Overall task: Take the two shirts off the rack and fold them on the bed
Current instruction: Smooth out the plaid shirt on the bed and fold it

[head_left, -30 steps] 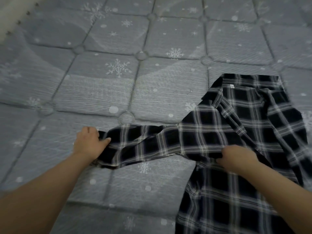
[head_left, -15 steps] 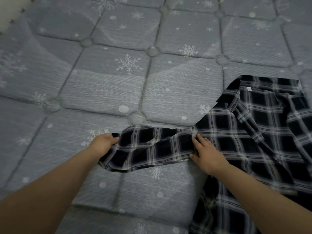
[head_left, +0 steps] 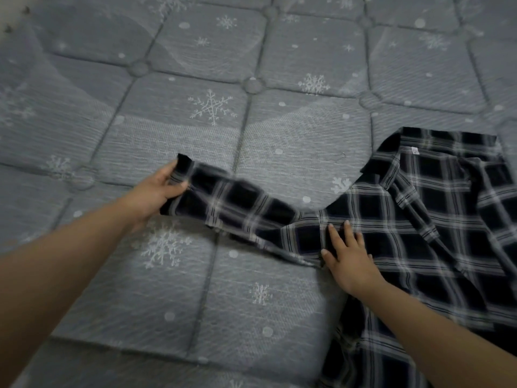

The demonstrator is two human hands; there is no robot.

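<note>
A black and white plaid shirt [head_left: 436, 219] lies spread on the grey quilted bed [head_left: 195, 289], collar at the far side, body running off the lower right. Its left sleeve [head_left: 237, 208] stretches out to the left, lifted a little and blurred. My left hand [head_left: 156, 191] grips the sleeve's cuff end, thumb on top. My right hand [head_left: 347, 253] presses flat with straight fingers on the shirt where the sleeve meets the shoulder. Only one shirt is in view.
The mattress cover shows a snowflake pattern with tufted buttons [head_left: 253, 84]. A pale strip [head_left: 11, 12] shows at the far left corner. The bed's near edge runs along the bottom of the view.
My left hand has lifted the cuff up and away from me. My right hand moved from gripping the shirt's side to pressing flat at the shoulder seam and stays there.
</note>
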